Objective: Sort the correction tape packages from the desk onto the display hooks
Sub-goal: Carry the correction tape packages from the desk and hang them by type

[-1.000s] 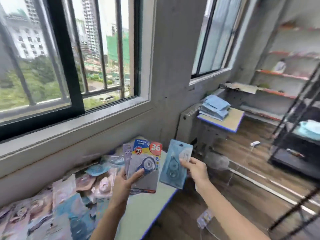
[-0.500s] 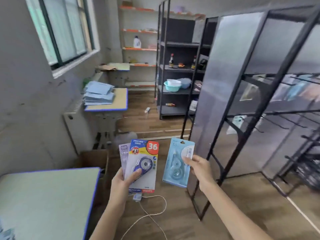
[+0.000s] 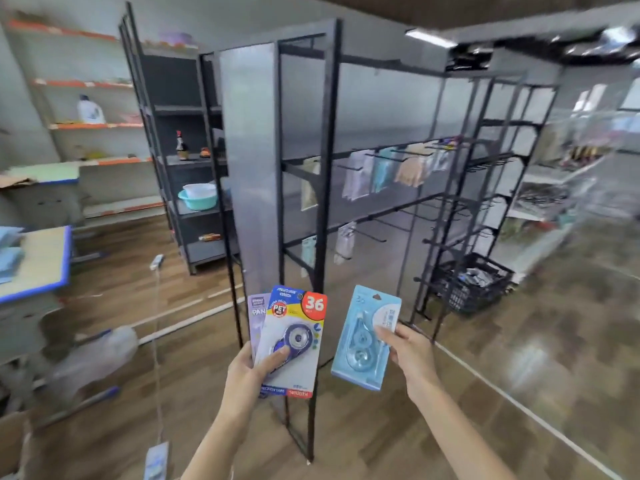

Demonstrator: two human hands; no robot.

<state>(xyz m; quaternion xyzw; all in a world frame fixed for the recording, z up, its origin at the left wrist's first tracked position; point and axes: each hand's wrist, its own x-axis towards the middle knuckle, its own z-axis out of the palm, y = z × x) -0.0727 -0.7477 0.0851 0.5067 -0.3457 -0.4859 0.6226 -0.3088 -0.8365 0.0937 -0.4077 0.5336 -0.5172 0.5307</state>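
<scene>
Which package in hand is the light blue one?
The light blue package, alone in the right hand; the left hand holds the "36" package and a purple one.

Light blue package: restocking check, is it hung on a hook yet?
No. The right hand holds the light blue package short of the display hooks.

Front correction tape package: grey card with red "36" disc and blue dispenser, upright, thumb of the left hand across its lower face. A lilac package stacked directly behind it. Pale blue package, slightly tilted, pinched at its right edge by the right hand. Display hooks stand beyond the fingers, several bearing hung packages.
</scene>
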